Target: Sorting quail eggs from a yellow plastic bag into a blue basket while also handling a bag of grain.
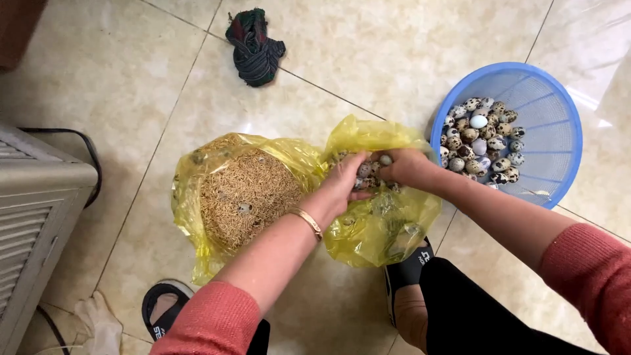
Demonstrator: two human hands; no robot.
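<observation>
My left hand (pixel 341 183) and my right hand (pixel 405 166) meet over the open mouth of a yellow plastic bag (pixel 384 227) on the tiled floor. Together they cup several small speckled quail eggs (pixel 370 172) between the fingers. A gold bangle (pixel 307 222) circles my left wrist. A second yellow bag (pixel 204 223) to the left lies open, filled with brown rice husk (pixel 246 194). To the right stands a blue plastic basket (pixel 559 138) with several speckled eggs (pixel 482 141) piled on its left side.
A dark bundled cloth (pixel 255 47) lies on the floor at the top. A grey slatted appliance (pixel 36 217) with a black cable stands at the left. My feet in black sandals (pixel 409 266) rest below the bags. A white rag (pixel 98 322) lies at the bottom left.
</observation>
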